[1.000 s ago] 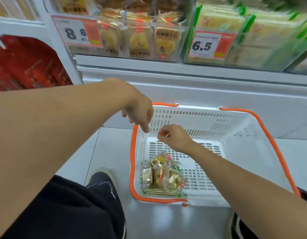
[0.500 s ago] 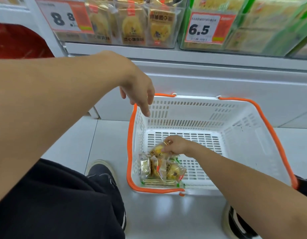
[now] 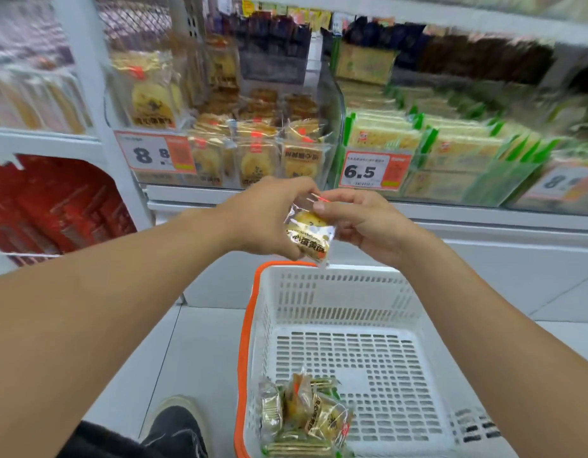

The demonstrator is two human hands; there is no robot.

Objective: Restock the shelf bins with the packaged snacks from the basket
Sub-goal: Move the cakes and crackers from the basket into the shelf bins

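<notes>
Upper shelf goods (image 3: 451,54) are blurred; basket (image 3: 348,292) cut off below.

The basket (image 3: 335,285) stands open-topped on the floor; most of its bottom is bare, with a few snack packets (image 3: 302,414) heaped in the near left corner. Above, the clear shelf bin (image 3: 253,153) behind the 8.8 price tag (image 3: 157,155) is packed with packets along its front, looser toward the back.
</notes>
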